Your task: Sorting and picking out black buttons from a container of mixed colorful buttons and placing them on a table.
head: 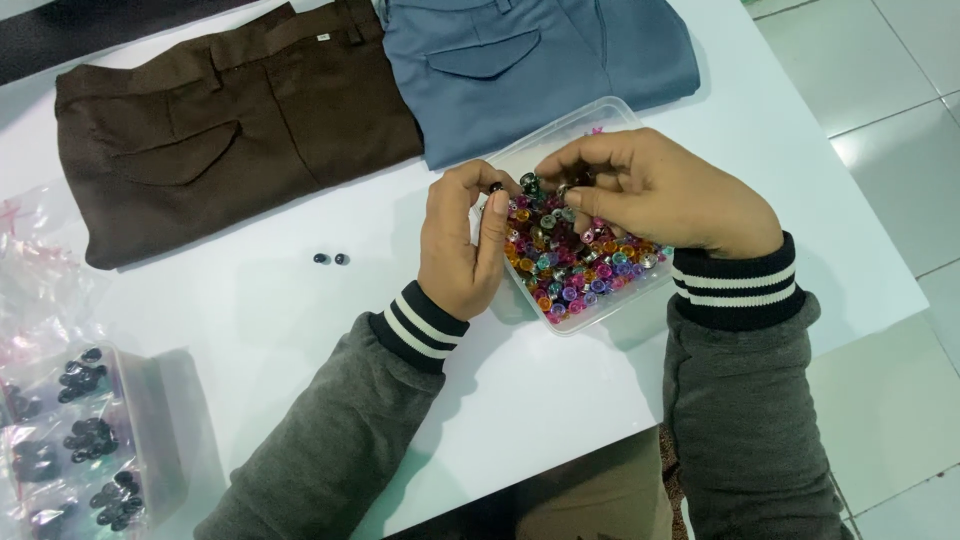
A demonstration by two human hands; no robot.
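A clear plastic box on the white table holds several small colourful buttons. My left hand rests at the box's left edge and pinches one small dark button between thumb and fingertips. My right hand hovers over the box with curled fingers reaching down into the pile; whether it grips a button is hidden. Two small dark buttons lie loose on the table left of my left hand.
Folded brown trousers and folded blue trousers lie at the back of the white table. A clear container with bags of dark buttons stands at the front left. Tiled floor lies to the right.
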